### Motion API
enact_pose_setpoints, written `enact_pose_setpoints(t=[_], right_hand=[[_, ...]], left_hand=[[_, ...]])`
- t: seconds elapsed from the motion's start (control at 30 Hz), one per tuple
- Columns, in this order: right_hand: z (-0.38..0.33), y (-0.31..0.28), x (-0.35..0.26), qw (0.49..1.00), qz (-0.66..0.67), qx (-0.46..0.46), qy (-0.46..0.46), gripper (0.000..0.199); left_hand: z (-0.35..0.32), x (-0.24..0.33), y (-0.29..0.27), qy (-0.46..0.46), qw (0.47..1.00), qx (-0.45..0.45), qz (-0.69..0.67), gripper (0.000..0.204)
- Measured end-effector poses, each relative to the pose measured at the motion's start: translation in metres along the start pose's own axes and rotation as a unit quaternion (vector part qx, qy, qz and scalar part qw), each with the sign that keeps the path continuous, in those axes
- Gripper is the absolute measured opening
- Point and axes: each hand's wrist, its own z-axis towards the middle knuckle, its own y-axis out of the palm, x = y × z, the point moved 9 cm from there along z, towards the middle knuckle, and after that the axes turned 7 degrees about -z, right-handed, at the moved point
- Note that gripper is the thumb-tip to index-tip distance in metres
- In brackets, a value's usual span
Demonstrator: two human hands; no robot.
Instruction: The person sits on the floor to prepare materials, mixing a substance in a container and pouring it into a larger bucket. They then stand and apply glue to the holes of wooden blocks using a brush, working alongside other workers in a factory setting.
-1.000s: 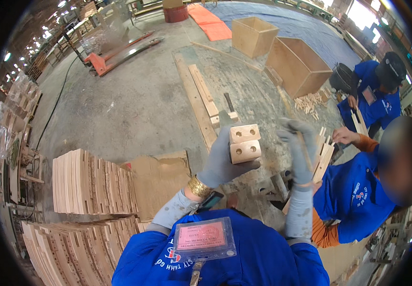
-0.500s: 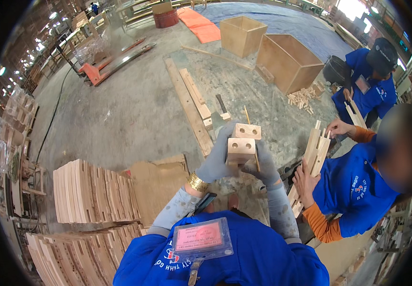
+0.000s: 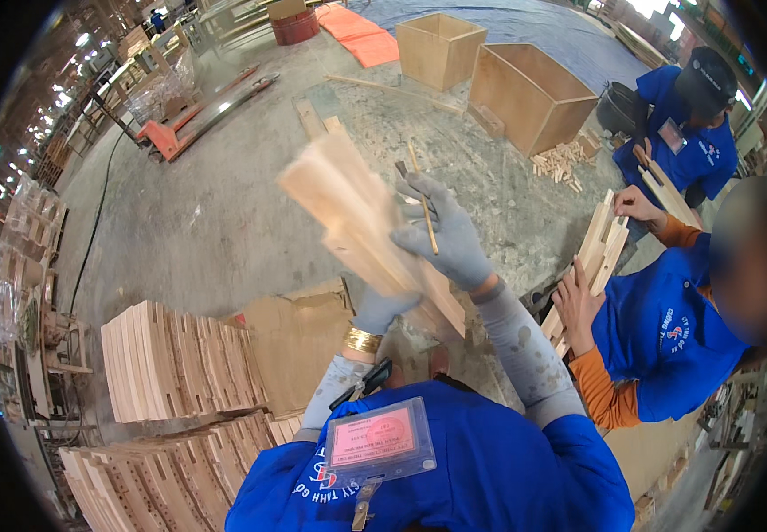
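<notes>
Two pale wooden pieces (image 3: 361, 217) lie side by side at a slant in front of me, their far ends smeared by motion. My left hand (image 3: 385, 309), in a grey glove, is closed around their near left side; its fingers are partly hidden beneath the wood. My right hand (image 3: 446, 232), gloved too, is at the right side of the pieces, its thumb side against the wood. A thin yellow pencil (image 3: 425, 202) is tucked between the right hand's fingers, pointing up and away.
Stacked wooden parts (image 3: 180, 359) stand at left beside a cardboard sheet (image 3: 299, 341). At right a co-worker's hand (image 3: 579, 306) holds wooden parts (image 3: 598, 253); another person (image 3: 680, 133) works behind. Farther off are open wooden boxes (image 3: 530, 102), a dowel pile (image 3: 565, 164) and a pallet jack (image 3: 171, 133).
The wooden pieces have swung from end-on, with two holes showing in each end, to lying lengthwise up to the left. My right hand has risen with the pencil; my left has dropped slightly.
</notes>
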Motion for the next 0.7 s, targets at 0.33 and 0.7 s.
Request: enact_pose_setpoints(t=[0.33, 0.7], right_hand=[[-0.035, -0.046, 0.114, 0.982, -0.156, 0.089, 0.061, 0.021], [-0.086, -0.004, 0.186, 0.98, -0.125, 0.132, 0.076, 0.016]], left_hand=[[-0.023, 0.113, -0.086, 0.154, 0.917, 0.124, -0.345, 0.09], [-0.056, 0.075, -0.156, 0.153, 0.858, 0.377, -0.313, 0.07]])
